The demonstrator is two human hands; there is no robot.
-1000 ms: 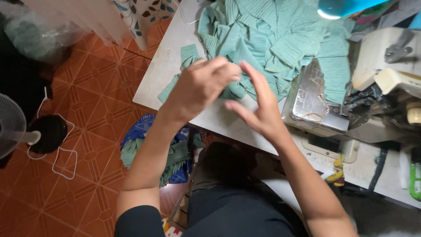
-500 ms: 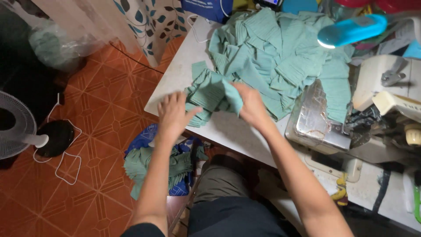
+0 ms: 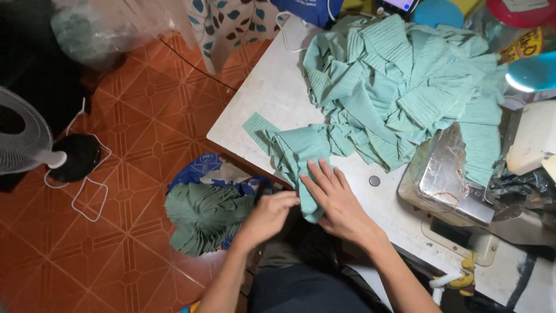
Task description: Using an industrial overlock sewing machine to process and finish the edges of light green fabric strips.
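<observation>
A small bundle of green ribbed fabric pieces (image 3: 292, 152) lies at the near edge of the white sewing table (image 3: 272, 95). My right hand (image 3: 336, 197) presses flat on its lower end, fingers spread. My left hand (image 3: 269, 213) grips the end of the bundle that hangs over the table edge, fingers curled around the cloth. A large heap of the same green fabric pieces (image 3: 399, 87) covers the table behind.
A sewing machine (image 3: 463, 179) stands at the right. Below the table a blue bag holds a stack of green fabric (image 3: 202, 214). A white fan (image 3: 26, 139) with its cable stands on the orange tiled floor (image 3: 133, 122) at the left.
Both hands have drawn a bundle of fabric from the heap down to the near table edge. The left hand has dropped below the edge; the camera has tilted closer.
</observation>
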